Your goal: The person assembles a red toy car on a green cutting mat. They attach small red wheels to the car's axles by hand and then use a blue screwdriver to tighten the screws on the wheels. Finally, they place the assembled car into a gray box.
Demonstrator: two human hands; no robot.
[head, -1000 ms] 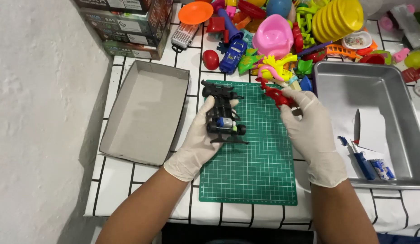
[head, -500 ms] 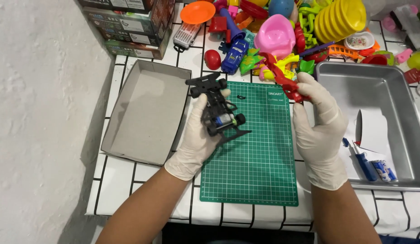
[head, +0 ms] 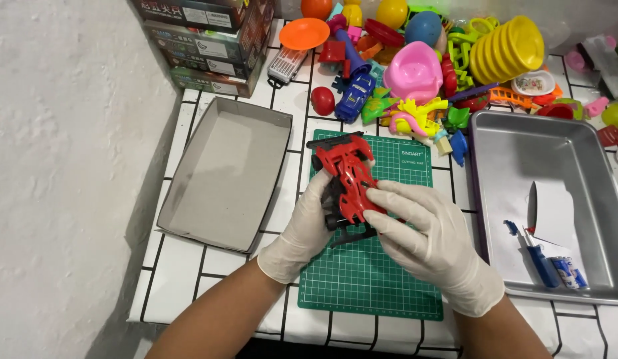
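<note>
A small toy race car (head: 347, 178) with a red body shell over a black chassis is held above a green cutting mat (head: 375, 266). My left hand (head: 301, 233), in a white glove, grips the car from the left side and below. My right hand (head: 429, 239), also gloved, presses its fingers on the rear of the red shell. Both hands are over the middle of the mat.
An empty grey cardboard box lid (head: 222, 174) lies left of the mat. A metal tray (head: 515, 143) at right holds a blue screwdriver (head: 538, 259), a small battery and paper. A heap of coloured plastic toys (head: 429, 73) and stacked boxes (head: 202, 40) fill the back.
The left hand held only the black chassis before. The right hand brought the red shell from the toy heap and set it on the chassis; both hands now hold the car.
</note>
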